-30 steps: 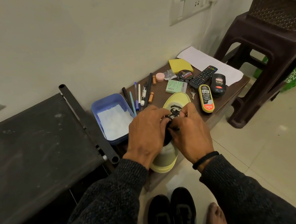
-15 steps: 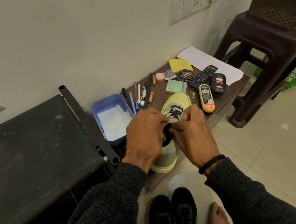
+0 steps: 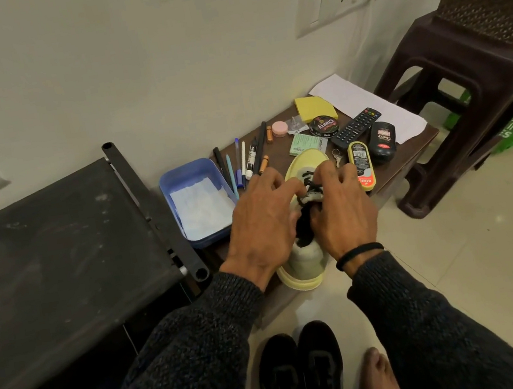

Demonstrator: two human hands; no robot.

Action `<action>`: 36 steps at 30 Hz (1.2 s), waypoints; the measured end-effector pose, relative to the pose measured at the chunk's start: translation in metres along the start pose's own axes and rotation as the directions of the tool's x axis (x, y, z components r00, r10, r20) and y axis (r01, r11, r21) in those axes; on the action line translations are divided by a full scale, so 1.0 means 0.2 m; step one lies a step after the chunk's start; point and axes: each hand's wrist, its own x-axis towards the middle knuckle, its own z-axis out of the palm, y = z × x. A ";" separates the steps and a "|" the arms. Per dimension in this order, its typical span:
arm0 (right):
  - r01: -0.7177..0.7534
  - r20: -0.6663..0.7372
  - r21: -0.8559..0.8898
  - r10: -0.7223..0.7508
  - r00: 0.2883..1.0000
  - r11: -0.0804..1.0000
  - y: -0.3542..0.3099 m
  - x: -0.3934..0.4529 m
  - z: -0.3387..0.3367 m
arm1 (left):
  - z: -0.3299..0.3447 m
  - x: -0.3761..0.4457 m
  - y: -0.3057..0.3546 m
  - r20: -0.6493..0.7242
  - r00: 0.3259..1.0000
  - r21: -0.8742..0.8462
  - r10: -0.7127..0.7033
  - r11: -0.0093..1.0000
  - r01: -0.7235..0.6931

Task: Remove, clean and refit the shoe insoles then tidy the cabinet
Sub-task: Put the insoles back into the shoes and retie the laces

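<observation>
On the low table (image 3: 416, 149), both hands grip the shoe (image 3: 306, 260).

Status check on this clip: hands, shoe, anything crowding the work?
Left hand and right hand both at the laces of the yellow-soled shoe. Shoe on the low table, heel overhanging. Polish applicator close beside right hand; blue tub by the left.

Shoe (image 3: 305, 254) on tabletop (image 3: 409, 150), heel past its near edge, between left hand (image 3: 262, 220) and right hand (image 3: 341, 211); tray (image 3: 197, 200) left of shoe, pens (image 3: 243, 162) behind it; polish tin (image 3: 324, 125) and remote (image 3: 356, 127) further right; cabinet (image 3: 54, 243) left of tabletop; stool (image 3: 465, 77) right; pair of shoes (image 3: 301, 372) on floor in front.
</observation>
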 end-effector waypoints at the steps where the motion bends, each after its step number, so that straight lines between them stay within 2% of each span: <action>1: 0.022 -0.006 0.007 -0.022 1.000 1.000 0.01 0.00 0.00 | 0.01 0.00 -0.01 0.003 1.000 -0.008 0.003 1.000 -0.003; 6: 0.064 -0.030 0.024 -0.063 0.998 0.998 0.04 -0.01 0.01 | 0.03 0.01 -0.01 -0.006 1.000 -0.027 -0.004 1.000 0.003; 9: 0.045 0.038 0.167 -0.052 0.998 0.985 0.04 0.00 -0.03 | 0.05 0.01 -0.01 -0.017 0.999 -0.024 -0.033 0.999 0.033; 16: 0.029 0.213 0.320 -0.102 0.972 0.947 0.17 -0.07 -0.19 | 0.06 0.04 -0.01 -0.046 0.999 -0.007 -0.005 1.000 0.005; 23: 0.069 0.093 0.321 -0.104 0.990 0.944 0.15 -0.04 -0.12 | 0.12 0.07 0.03 -0.075 0.997 0.005 0.031 1.000 -0.031; 26: 0.006 0.043 0.372 -0.024 0.999 0.928 0.12 -0.03 -0.09 | 0.13 0.08 0.03 -0.073 0.993 0.047 0.088 0.995 -0.084; 32: -0.021 0.073 0.234 0.004 0.997 0.972 0.11 0.05 -0.03 | 0.13 0.07 0.03 -0.033 0.992 0.094 0.123 0.988 -0.119; 34: 0.009 0.049 0.142 -0.016 0.999 0.990 0.12 0.06 -0.01 | 0.14 0.06 0.02 -0.025 0.993 0.036 0.117 0.993 -0.117; 36: 0.029 0.027 0.065 -0.031 0.999 0.997 0.11 0.06 0.00 | 0.15 0.05 0.01 -0.018 0.998 -0.059 0.053 0.997 -0.054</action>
